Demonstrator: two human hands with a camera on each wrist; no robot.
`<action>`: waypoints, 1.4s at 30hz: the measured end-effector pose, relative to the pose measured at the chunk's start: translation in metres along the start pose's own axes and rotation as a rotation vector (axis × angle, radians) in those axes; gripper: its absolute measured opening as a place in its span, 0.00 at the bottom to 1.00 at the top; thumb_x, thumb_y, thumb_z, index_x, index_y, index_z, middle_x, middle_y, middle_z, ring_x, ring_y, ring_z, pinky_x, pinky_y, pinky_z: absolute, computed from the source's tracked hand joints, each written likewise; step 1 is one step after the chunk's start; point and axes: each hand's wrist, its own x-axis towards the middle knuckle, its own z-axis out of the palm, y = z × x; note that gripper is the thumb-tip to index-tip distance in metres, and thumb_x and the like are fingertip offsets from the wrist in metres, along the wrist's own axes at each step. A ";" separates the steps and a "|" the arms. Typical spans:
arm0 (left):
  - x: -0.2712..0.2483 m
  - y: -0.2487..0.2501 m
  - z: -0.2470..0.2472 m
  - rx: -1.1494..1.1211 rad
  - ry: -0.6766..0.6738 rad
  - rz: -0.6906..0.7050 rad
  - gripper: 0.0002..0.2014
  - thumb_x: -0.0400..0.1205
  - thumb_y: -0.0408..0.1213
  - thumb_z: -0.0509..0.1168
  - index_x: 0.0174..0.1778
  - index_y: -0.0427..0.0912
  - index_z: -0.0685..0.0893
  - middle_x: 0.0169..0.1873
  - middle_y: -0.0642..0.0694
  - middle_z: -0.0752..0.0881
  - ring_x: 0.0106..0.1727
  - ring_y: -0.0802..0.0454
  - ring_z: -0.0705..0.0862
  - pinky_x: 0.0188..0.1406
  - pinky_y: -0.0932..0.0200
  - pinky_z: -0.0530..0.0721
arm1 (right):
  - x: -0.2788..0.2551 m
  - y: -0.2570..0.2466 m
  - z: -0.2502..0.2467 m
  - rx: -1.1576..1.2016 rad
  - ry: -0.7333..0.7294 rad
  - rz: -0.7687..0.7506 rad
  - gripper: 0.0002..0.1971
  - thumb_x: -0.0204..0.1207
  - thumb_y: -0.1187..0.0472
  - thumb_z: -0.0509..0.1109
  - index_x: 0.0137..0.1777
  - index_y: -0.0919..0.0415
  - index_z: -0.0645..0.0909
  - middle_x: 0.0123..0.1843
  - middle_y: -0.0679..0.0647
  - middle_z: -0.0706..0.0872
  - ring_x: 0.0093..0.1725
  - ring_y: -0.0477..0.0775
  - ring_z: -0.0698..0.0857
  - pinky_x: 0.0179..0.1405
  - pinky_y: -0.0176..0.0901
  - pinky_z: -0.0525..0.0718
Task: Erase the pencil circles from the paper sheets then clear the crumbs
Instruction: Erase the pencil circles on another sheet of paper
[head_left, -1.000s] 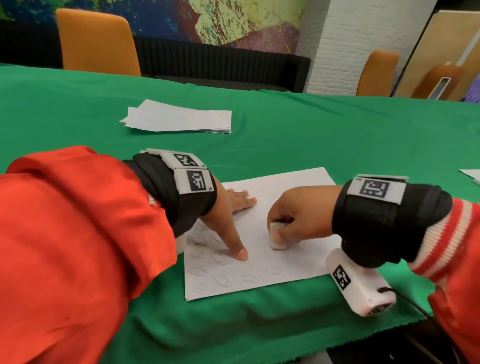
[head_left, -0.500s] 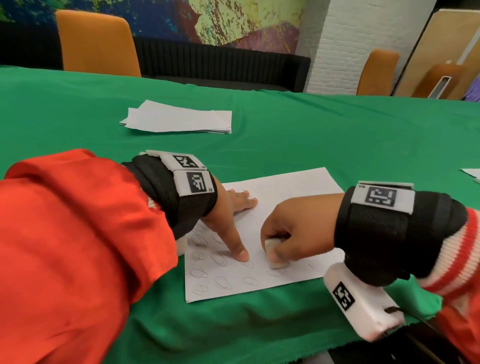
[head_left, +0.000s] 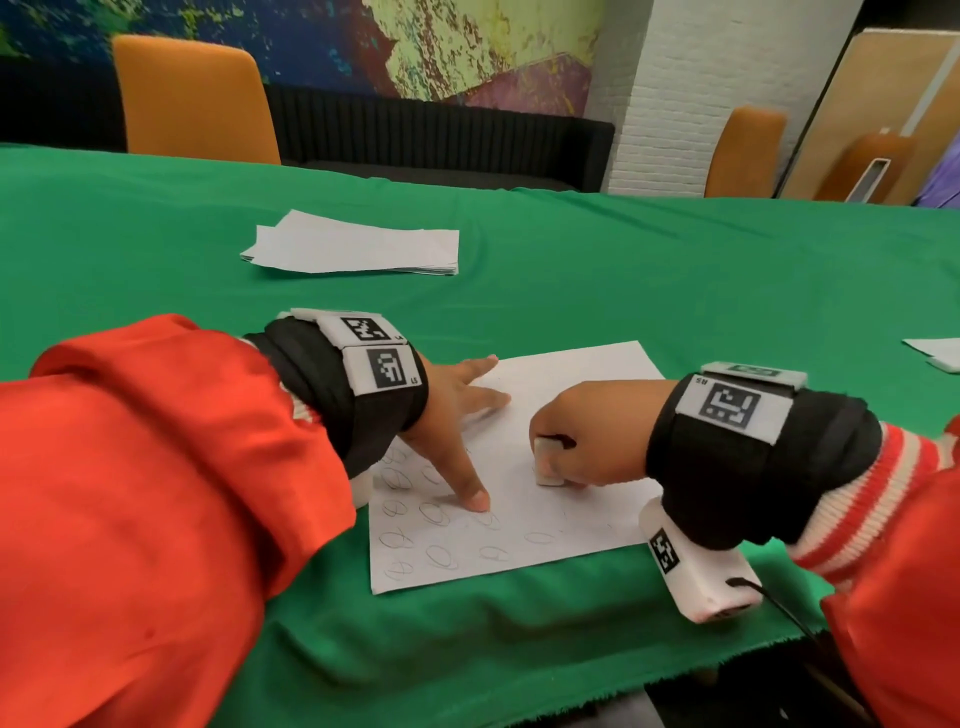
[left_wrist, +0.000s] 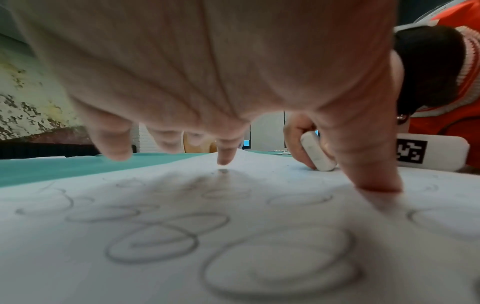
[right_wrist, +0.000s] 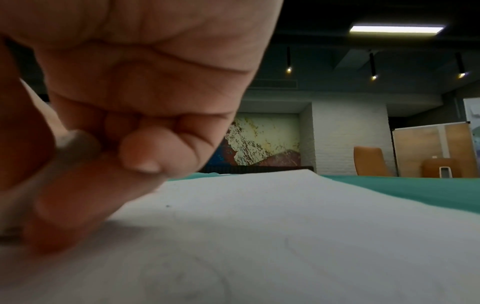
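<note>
A white paper sheet lies near the front edge of the green table, with several pencil circles on its left and lower part. My left hand presses it flat with spread, straight fingers, the thumb tip down among the circles. My right hand grips a white eraser that stands on end on the sheet's middle. In the left wrist view the eraser tilts under the right hand behind my thumb. In the right wrist view curled fingers hide most of the eraser.
A stack of white sheets lies further back on the green cloth. More paper shows at the right edge. Orange chairs stand behind the table. The cloth's front edge is close below the sheet.
My right hand slid the eraser toward the front and left, then back up and right over the sheet's middle. My left hand has stayed pressed on the paper.
</note>
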 end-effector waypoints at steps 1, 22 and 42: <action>-0.003 0.002 -0.001 0.022 0.012 0.002 0.54 0.70 0.66 0.69 0.83 0.58 0.42 0.80 0.57 0.30 0.84 0.51 0.48 0.79 0.50 0.55 | -0.001 -0.002 0.000 -0.028 0.021 -0.013 0.09 0.78 0.59 0.58 0.45 0.57 0.80 0.40 0.49 0.83 0.39 0.50 0.77 0.33 0.37 0.72; -0.007 0.013 0.007 -0.104 -0.067 0.192 0.46 0.73 0.53 0.74 0.81 0.52 0.54 0.80 0.55 0.58 0.79 0.55 0.59 0.75 0.58 0.58 | -0.024 -0.022 0.000 0.124 0.219 -0.071 0.06 0.78 0.56 0.63 0.40 0.48 0.75 0.31 0.43 0.77 0.34 0.45 0.77 0.35 0.39 0.75; -0.007 0.014 0.009 0.020 -0.028 0.114 0.53 0.73 0.58 0.71 0.84 0.48 0.42 0.84 0.54 0.43 0.83 0.56 0.45 0.79 0.57 0.45 | -0.050 -0.020 0.064 0.704 0.497 0.303 0.08 0.77 0.56 0.64 0.40 0.59 0.78 0.37 0.57 0.87 0.36 0.56 0.82 0.38 0.44 0.80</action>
